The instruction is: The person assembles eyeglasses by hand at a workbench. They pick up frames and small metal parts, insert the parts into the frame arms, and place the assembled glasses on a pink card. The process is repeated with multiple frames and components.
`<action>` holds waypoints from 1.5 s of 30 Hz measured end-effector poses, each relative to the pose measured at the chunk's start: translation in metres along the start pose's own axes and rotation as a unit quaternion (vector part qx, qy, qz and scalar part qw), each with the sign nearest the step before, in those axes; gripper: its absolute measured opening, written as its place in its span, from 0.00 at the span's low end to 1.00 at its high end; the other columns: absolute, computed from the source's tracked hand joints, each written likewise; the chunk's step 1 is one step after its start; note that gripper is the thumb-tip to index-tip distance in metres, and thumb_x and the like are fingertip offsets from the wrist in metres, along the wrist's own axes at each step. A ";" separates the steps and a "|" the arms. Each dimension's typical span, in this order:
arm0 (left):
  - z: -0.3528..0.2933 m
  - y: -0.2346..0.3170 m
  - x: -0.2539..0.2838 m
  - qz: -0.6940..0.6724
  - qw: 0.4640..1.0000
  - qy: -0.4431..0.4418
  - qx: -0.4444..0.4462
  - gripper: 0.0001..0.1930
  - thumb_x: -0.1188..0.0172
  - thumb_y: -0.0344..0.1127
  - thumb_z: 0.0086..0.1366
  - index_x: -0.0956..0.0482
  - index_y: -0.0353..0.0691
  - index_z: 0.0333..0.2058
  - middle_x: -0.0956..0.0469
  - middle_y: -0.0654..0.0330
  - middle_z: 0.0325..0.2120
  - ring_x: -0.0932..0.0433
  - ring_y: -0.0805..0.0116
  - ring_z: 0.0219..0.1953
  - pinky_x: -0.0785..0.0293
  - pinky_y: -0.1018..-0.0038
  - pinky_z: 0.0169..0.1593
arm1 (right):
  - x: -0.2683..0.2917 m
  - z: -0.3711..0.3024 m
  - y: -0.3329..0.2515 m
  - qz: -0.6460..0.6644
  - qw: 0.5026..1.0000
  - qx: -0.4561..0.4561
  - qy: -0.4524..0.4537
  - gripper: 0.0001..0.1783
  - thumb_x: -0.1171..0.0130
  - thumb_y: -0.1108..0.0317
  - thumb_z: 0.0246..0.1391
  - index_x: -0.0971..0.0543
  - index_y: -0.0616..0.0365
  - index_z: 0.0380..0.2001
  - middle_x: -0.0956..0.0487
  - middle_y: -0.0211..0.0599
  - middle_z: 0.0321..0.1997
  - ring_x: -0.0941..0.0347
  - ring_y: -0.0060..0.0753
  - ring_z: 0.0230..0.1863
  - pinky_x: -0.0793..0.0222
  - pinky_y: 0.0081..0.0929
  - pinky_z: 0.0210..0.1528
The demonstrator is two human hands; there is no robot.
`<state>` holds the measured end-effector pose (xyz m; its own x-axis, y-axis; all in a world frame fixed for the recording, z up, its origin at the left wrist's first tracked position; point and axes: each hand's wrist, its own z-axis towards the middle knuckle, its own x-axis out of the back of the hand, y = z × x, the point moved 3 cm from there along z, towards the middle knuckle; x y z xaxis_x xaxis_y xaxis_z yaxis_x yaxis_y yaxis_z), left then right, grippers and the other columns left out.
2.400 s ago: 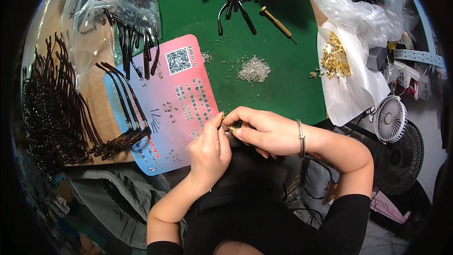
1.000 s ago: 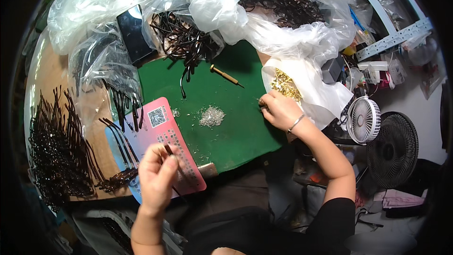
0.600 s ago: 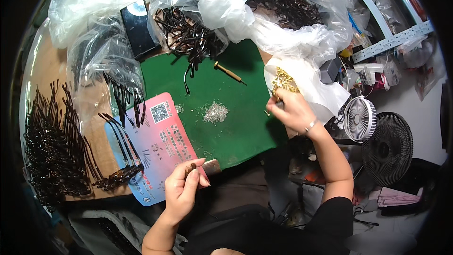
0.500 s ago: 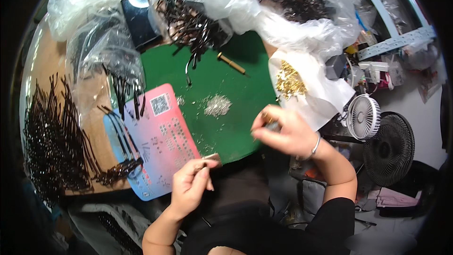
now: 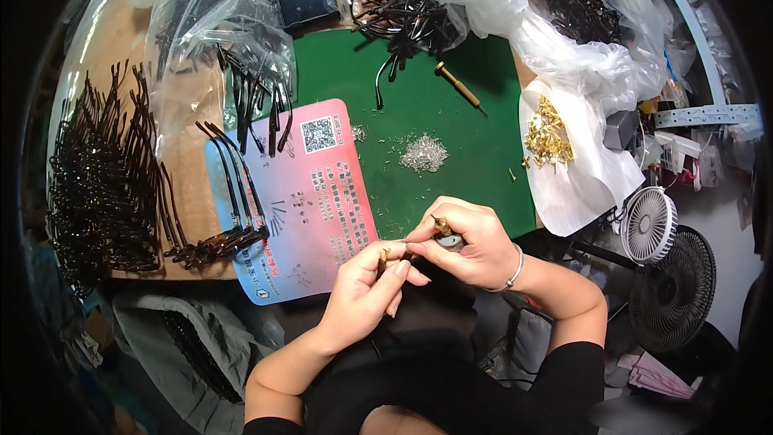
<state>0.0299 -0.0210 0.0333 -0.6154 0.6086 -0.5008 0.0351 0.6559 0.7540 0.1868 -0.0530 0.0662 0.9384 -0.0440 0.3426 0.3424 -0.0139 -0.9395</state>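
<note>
Brass-coloured small part (image 5: 440, 225) pinched in right hand (image 5: 463, 242) fingers, at near edge of green surface (image 5: 451, 145). Left hand (image 5: 366, 290) fingers closed on a dark thin piece (image 5: 385, 255) with a metal tip, most of it hidden by the palm. Hands touching. What the parts are: too small to tell. Silver screw pile (image 5: 424, 153) and gold hinge pile (image 5: 547, 133) well apart.
</note>
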 end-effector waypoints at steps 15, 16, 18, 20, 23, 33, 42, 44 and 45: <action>-0.014 -0.004 -0.002 0.193 0.970 -0.098 -0.107 0.16 0.53 0.22 0.61 0.33 0.32 0.50 0.21 0.54 0.30 0.20 0.66 0.34 0.27 0.76 0.39 | -0.012 -0.025 0.035 0.198 0.930 -0.232 -0.207 0.26 0.36 0.54 0.46 0.30 0.64 0.39 0.27 0.37 0.36 0.30 0.24 0.36 0.33 0.22 0.38; -0.013 -0.005 0.000 0.220 0.964 -0.105 -0.108 0.17 0.53 0.21 0.61 0.33 0.32 0.50 0.21 0.53 0.31 0.20 0.66 0.34 0.27 0.76 0.39 | -0.013 -0.028 0.038 0.160 0.943 -0.211 -0.203 0.28 0.36 0.52 0.47 0.32 0.65 0.40 0.28 0.40 0.38 0.30 0.28 0.39 0.33 0.24 0.40; -0.009 -0.007 0.004 0.264 0.949 -0.122 -0.122 0.16 0.53 0.20 0.60 0.32 0.32 0.48 0.21 0.53 0.31 0.20 0.64 0.33 0.26 0.75 0.39 | -0.007 -0.032 0.038 0.051 0.971 -0.170 -0.158 0.31 0.39 0.50 0.48 0.35 0.66 0.44 0.30 0.46 0.43 0.31 0.36 0.43 0.34 0.29 0.45; -0.006 -0.006 0.007 0.319 0.936 -0.064 -0.135 0.15 0.53 0.20 0.60 0.31 0.32 0.47 0.21 0.53 0.31 0.20 0.64 0.33 0.26 0.75 0.38 | 0.000 -0.033 0.037 -0.027 0.974 -0.174 -0.142 0.32 0.43 0.52 0.51 0.40 0.66 0.47 0.34 0.53 0.47 0.32 0.45 0.46 0.35 0.33 0.48; 0.000 -0.011 0.017 0.316 0.935 0.038 -0.157 0.13 0.53 0.20 0.61 0.30 0.31 0.45 0.22 0.54 0.30 0.21 0.69 0.29 0.26 0.76 0.33 | 0.020 -0.038 0.038 -0.143 0.972 -0.174 -0.069 0.23 0.47 0.64 0.52 0.39 0.58 0.49 0.34 0.50 0.41 0.30 0.49 0.39 0.32 0.37 0.43; 0.021 -0.013 0.018 0.314 0.935 0.114 -0.119 0.14 0.55 0.20 0.62 0.32 0.33 0.46 0.22 0.57 0.30 0.29 0.78 0.17 0.32 0.81 0.22 | 0.015 -0.030 0.047 -0.388 0.920 -0.034 0.029 0.22 0.42 0.70 0.43 0.28 0.52 0.47 0.34 0.39 0.32 0.27 0.33 0.23 0.29 0.28 0.19; 0.020 -0.014 0.020 0.284 0.948 0.121 -0.078 0.14 0.55 0.20 0.62 0.32 0.32 0.47 0.21 0.57 0.30 0.27 0.79 0.21 0.30 0.82 0.27 | 0.011 -0.027 0.049 -0.434 0.901 -0.001 0.008 0.26 0.41 0.71 0.38 0.27 0.51 0.46 0.33 0.38 0.32 0.30 0.30 0.20 0.30 0.26 0.19; 0.021 -0.016 0.026 0.268 0.951 0.121 -0.094 0.13 0.55 0.21 0.63 0.33 0.31 0.47 0.22 0.57 0.31 0.26 0.79 0.25 0.30 0.82 0.31 | 0.010 -0.027 0.049 -0.439 0.898 -0.006 0.009 0.26 0.41 0.71 0.38 0.27 0.51 0.47 0.33 0.37 0.32 0.30 0.30 0.20 0.30 0.25 0.19; 0.021 -0.016 0.028 0.260 0.952 0.122 -0.103 0.13 0.55 0.21 0.63 0.33 0.31 0.47 0.22 0.58 0.31 0.26 0.79 0.27 0.29 0.81 0.33 | 0.010 -0.028 0.050 -0.442 0.897 -0.009 0.010 0.26 0.41 0.71 0.38 0.27 0.51 0.47 0.33 0.37 0.33 0.30 0.30 0.20 0.30 0.25 0.19</action>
<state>0.0285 -0.0053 -0.0017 -0.7226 0.6890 0.0568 0.2451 0.1784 0.9529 0.2118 -0.0816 0.0230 0.3002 -0.0253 0.9535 0.9512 -0.0672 -0.3013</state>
